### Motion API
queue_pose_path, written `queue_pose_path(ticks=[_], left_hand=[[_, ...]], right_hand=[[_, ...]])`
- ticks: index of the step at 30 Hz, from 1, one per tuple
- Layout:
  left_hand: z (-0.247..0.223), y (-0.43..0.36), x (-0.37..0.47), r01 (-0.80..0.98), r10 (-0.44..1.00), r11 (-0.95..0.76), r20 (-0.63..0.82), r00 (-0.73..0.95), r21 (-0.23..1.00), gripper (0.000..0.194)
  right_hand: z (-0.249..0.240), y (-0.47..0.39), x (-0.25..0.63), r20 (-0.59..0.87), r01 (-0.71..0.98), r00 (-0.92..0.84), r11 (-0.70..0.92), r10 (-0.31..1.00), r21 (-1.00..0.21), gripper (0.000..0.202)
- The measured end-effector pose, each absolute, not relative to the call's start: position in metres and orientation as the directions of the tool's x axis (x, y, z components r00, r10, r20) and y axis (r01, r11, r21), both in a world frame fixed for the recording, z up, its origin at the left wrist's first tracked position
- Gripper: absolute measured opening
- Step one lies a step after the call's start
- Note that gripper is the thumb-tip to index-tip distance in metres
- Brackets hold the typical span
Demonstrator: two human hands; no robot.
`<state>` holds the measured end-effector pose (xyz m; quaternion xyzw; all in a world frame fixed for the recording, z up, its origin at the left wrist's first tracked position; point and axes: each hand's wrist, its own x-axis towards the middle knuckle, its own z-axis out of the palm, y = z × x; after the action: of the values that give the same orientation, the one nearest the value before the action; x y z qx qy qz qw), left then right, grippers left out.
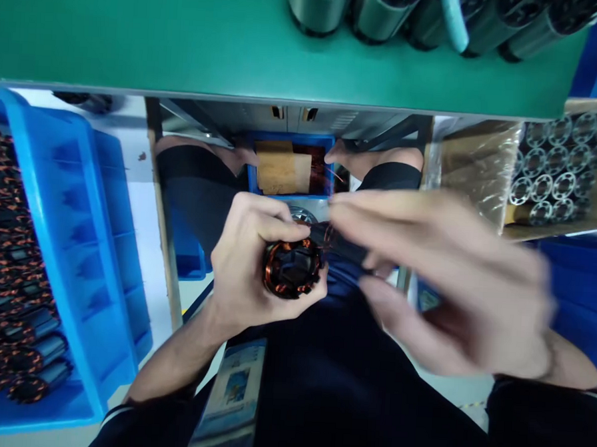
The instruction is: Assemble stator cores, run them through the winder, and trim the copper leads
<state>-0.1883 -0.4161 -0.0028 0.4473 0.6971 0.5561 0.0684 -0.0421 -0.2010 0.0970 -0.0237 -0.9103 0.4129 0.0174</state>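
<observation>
The left hand [243,264] wraps around a round, wire-wound core [293,268], its fingers and thumb curled about the sides so that the open end faces up toward the camera. The core lies within this grip, to the left of the right hand [468,279], which is blurred; its long fingers reach toward the core's near side and its thumb stands apart below them. Thin copper strands [329,235] show just beside the fingertips, but whether the right hand pinches them cannot be told.

The core has a dark, hollow middle ringed by glossy orange-brown copper windings. Smooth grey metallic cylinders [320,8] stand along the edge of the matte green table [138,38]. A blue plastic bin [44,203] at the left holds many similar copper-wound cores [6,255]. At the right, a brown cardboard box [474,166] contains shiny, ring-shaped metal parts [543,186] in rows.
</observation>
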Motion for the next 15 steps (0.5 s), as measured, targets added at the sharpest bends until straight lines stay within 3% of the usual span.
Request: queue_pose_path(ticks=[3, 5, 9, 10, 15], left_hand=[[0.002, -0.415, -0.187, 0.618, 0.735, -0.017, 0.429, -0.525, 0.786, 0.046], [0.004, -0.414, -0.184, 0.633, 0.74, -0.018, 0.436, -0.513, 0.774, 0.046], [0.005, -0.413, -0.181, 0.551, 0.715, -0.065, 0.424, -0.556, 0.832, 0.063], [0.005, -0.412, -0.181, 0.531, 0.705, -0.071, 0.419, -0.573, 0.845, 0.063], [0.005, -0.408, -0.189, 0.475, 0.625, -0.184, 0.476, -0.619, 0.86, 0.055]], right_hand=[[0.079, -0.22, -0.057, -0.135, 0.097, -0.99, 0.53, -0.034, -0.842, 0.071], [0.068, -0.223, -0.064, -0.2, 0.147, -0.978, 0.496, -0.055, -0.856, 0.066], [0.07, -0.213, -0.065, -0.2, 0.136, -0.977, 0.504, -0.074, -0.853, 0.012], [0.074, -0.209, -0.064, -0.189, 0.122, -0.978, 0.502, -0.085, -0.856, 0.009], [0.091, -0.188, -0.067, -0.174, 0.076, -0.961, 0.401, -0.215, -0.913, 0.019]])
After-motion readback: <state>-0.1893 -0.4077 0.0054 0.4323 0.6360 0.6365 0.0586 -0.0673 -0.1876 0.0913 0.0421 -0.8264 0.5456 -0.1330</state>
